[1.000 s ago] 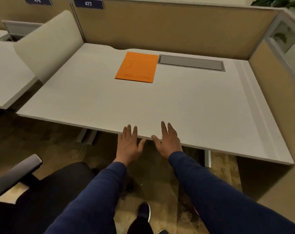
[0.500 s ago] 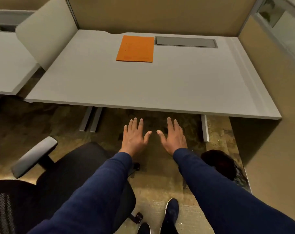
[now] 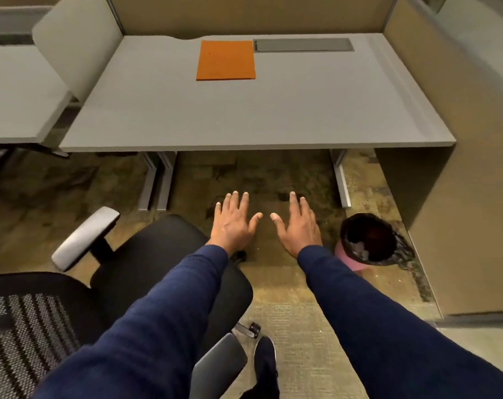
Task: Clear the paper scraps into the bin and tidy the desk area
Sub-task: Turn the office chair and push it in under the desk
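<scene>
Both hands were empty, fingers spread flat, palms down: left hand (image 3: pixel 232 223) and right hand (image 3: pixel 297 226) side by side over the carpet, near the bench (image 3: pixel 244 116). An orange sheet (image 3: pixel 226 60) lay at the far side of the bench. Paper scraps (image 3: pixel 359 250) sat inside the pink bin (image 3: pixel 345 256), right of the hands. Black chair (image 3: pixel 164 254) on the left.
</scene>
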Demonstrator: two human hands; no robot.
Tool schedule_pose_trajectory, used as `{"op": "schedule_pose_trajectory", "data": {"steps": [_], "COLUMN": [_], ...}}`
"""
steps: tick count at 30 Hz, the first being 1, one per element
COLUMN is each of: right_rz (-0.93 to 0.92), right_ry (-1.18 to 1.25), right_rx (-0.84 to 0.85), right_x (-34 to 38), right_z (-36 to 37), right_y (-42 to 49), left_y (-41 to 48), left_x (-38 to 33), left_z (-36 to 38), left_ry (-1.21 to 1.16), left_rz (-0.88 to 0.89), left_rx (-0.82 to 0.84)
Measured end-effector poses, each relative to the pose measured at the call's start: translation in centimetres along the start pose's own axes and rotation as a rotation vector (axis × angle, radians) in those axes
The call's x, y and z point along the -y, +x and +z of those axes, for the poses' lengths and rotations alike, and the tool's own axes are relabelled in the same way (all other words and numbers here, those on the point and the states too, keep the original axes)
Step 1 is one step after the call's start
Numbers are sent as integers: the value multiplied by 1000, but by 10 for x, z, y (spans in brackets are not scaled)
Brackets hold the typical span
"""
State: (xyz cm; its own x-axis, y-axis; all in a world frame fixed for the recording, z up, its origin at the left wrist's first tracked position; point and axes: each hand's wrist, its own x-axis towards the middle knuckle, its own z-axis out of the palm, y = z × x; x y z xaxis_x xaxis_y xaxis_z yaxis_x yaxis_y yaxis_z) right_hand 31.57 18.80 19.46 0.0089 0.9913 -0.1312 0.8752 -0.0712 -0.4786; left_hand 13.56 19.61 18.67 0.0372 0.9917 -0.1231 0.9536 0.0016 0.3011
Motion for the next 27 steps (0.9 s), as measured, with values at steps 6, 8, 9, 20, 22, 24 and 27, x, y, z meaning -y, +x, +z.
{"op": "schedule_pose_trajectory", "data": {"steps": [6, 8, 9, 20, 22, 24, 27], "right_rz": [39, 53, 63, 99, 107, 117, 123], "right_ry": [24, 31, 32, 80, 102, 135, 144], "right_rx": [-34, -58, -70, -132, -138, -146, -162], "right_x": [-2, -2, -2, 30, 39, 49, 63], "right_z": [8, 11, 14, 35, 37, 39, 43], "right_y": [-62, -90, -105, -239, -255, -269, -285], "left_y": [-45, -67, -80, -190, -203, -212, -222], "left_x": [-7, -8, -7, 8, 13, 19, 30], "left_z": [-3, -3, -3, -24, -30, -37, -47], "left_ry": [21, 36, 37, 69, 73, 81, 92], "left_rz": [74, 105, 118, 215, 228, 241, 258], "left_rx": [11, 7, 7, 21, 25, 22, 26]}}
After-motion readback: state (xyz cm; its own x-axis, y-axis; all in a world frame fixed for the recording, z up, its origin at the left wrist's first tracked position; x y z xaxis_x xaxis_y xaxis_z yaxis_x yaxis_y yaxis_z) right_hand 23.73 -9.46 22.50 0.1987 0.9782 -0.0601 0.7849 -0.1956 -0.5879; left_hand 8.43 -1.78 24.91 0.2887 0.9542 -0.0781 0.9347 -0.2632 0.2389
